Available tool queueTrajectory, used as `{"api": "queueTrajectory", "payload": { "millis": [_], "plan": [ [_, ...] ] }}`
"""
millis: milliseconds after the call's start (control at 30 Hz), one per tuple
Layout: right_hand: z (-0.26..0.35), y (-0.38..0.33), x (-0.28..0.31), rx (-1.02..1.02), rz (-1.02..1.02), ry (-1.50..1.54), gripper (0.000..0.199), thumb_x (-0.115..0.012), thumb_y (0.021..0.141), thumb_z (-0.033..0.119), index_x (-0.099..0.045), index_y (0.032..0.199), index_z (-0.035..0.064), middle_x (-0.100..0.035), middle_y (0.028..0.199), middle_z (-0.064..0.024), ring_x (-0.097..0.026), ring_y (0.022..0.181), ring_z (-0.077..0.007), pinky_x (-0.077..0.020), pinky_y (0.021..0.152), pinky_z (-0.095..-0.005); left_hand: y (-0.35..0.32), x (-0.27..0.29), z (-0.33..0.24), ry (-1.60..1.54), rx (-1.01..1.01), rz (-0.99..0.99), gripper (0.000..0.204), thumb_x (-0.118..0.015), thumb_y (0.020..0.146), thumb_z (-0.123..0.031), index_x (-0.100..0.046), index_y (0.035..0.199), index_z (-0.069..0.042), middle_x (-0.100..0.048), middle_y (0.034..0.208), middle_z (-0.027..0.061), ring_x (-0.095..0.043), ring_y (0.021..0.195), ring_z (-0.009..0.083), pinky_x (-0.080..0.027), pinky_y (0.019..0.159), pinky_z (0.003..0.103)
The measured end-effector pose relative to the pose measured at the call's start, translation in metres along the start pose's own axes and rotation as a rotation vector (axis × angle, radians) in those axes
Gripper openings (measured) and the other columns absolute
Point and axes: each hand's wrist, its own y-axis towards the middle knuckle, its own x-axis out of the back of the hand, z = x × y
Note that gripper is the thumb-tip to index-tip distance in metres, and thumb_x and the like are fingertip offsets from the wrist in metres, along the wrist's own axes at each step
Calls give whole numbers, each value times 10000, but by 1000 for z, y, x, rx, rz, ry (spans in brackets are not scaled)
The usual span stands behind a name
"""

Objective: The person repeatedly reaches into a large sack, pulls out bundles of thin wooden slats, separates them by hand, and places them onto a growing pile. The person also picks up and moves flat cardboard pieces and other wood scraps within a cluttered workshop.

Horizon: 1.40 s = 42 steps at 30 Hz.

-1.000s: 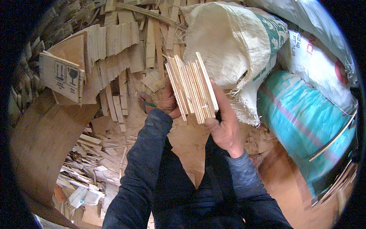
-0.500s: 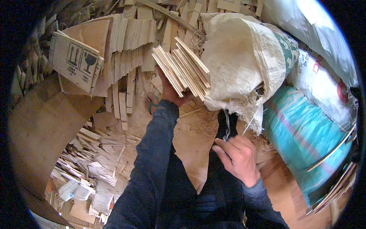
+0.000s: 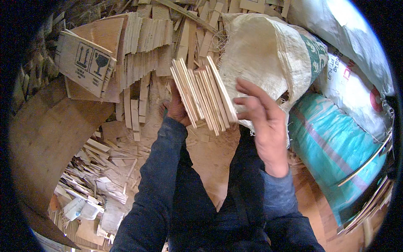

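Observation:
My left hand (image 3: 176, 110) grips a stack of thin pale wooden slats (image 3: 201, 95) from below, held on edge and fanned slightly. Flat and open, my right hand (image 3: 262, 122) is raised against the right side of the stack, its fingertips touching the outermost slat. Both forearms are in dark blue sleeves. Just behind the stack lies a cream woven sack (image 3: 268, 63) with a frayed open mouth.
A heap of loose wooden slats (image 3: 147, 40) fills the ground ahead. A cardboard box (image 3: 86, 63) stands at the upper left beside a curved plywood sheet (image 3: 46, 138). A teal sack (image 3: 336, 147) and a white sack (image 3: 352, 71) lie at the right. Scrap pieces (image 3: 96, 185) litter the lower left.
My right hand dropped away from the stack, then rose again to its right side. My left hand kept hold of the slats throughout.

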Motion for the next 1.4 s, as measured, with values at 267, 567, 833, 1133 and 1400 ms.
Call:
{"api": "queueTrajectory", "payload": {
  "millis": [267, 567, 833, 1133, 1400],
  "plan": [
    [-25, -9, -22, -124, 79, -21, 394, -755, 803, 123, -652, 1167, 9, -702, 1019, -116, -656, 928, -157, -511, 858, -299, -15, -12, 12, 113, 163, 213, 1208, -386, 664, -949, -195, 1537, -136, -363, 1484, 235, -466, 1287, 437, -442, 1056, 547],
    [-38, -17, -20, -149, 56, -9, 385, -765, 795, 114, -657, 1149, 8, -694, 1000, -97, -644, 875, -138, -518, 813, -288, -29, -25, 23, 45, 207, 180, 1134, -287, 733, -925, -186, 1537, -131, -266, 1530, 267, -370, 1349, 479, -401, 1087, 560],
    [-42, -23, -22, -156, 86, 42, 426, -715, 816, 9, -597, 1221, -47, -646, 1109, -76, -590, 920, -118, -500, 853, -269, -27, -22, 15, 95, 171, 168, 1150, -361, 731, -909, -219, 1528, -93, -365, 1474, 268, -471, 1290, 421, -443, 1054, 542],
    [-50, -33, -23, -29, 146, -54, 459, -696, 810, 3, -575, 1252, -13, -609, 1159, -80, -589, 1039, -143, -470, 900, -276, -26, -10, 11, -122, 211, 215, 1130, -527, 721, -845, -233, 1527, -111, -359, 1488, 250, -422, 1324, 451, -421, 1052, 588],
    [-72, -44, -25, 132, 166, -74, 452, -689, 786, -28, -559, 1217, 7, -542, 1255, -112, -569, 1099, -179, -466, 925, -292, -15, 13, 13, -167, 261, 268, 1056, -623, 770, -720, -222, 1527, -103, -330, 1515, 232, -362, 1385, 391, -342, 1129, 555]
  ]
}}
